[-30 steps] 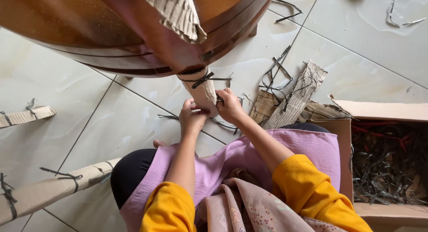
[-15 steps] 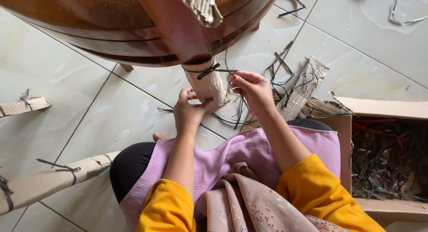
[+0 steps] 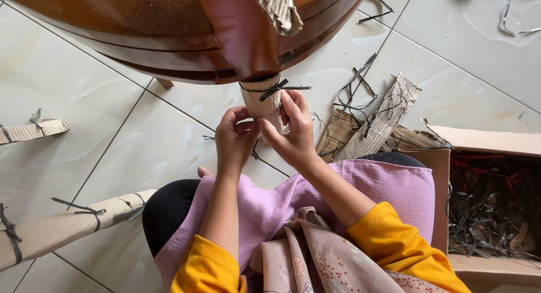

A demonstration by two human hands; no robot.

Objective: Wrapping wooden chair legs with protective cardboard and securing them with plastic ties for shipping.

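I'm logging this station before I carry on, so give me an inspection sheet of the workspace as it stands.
Surface: pale glossy floor tiles with dark grout lines.
Job's things: cardboard-wrapped furniture leg under a brown wooden round top, tied near the top with a dark strap.
Clutter: loose dark strap offcuts; corrugated cardboard scraps; another wrapped leg lying at lower left.
Grippers: left hand and right hand both close around the wrapped leg; whether they pinch a strap cannot be told.
Cables: nothing seen.
Surroundings: open cardboard box of dark strips at right.
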